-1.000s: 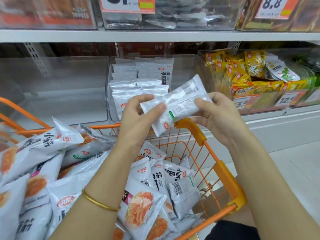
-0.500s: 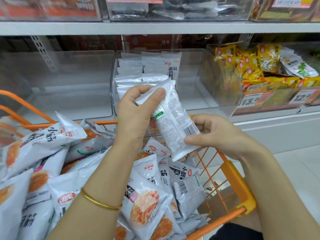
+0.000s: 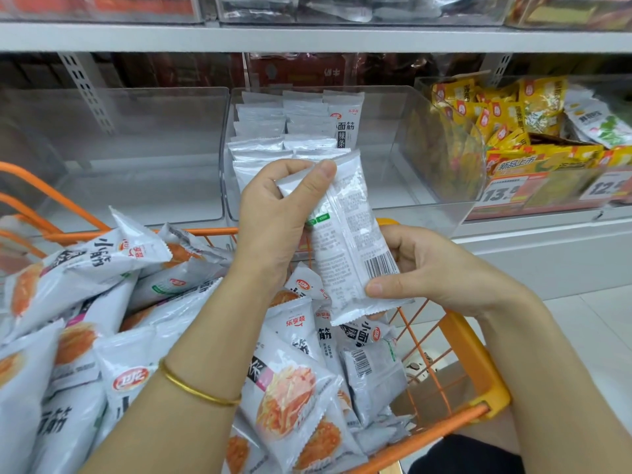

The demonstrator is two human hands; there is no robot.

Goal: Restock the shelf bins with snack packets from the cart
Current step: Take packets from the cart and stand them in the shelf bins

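Observation:
Both hands hold one white snack packet (image 3: 345, 234) upright above the orange cart (image 3: 478, 381), its back with the barcode facing me. My left hand (image 3: 273, 217) pinches the packet's top end. My right hand (image 3: 424, 268) grips the bottom end, thumb on the front near the barcode. Just behind the packet stands a clear middle shelf bin (image 3: 403, 138), with white packets (image 3: 290, 131) stacked upright in its left half. Several more white packets (image 3: 102, 319) with orange pictures fill the cart.
A clear bin (image 3: 136, 148) with nothing visible in it sits to the left of the middle one. At the right, another bin (image 3: 513, 131) holds yellow packets behind orange price tags. An upper shelf (image 3: 307, 35) carries more bins. Pale floor lies at the lower right.
The packet has turned from slanted to nearly upright and moved closer to the middle bin. My right hand dropped from its side to its bottom end; my left stays at the top.

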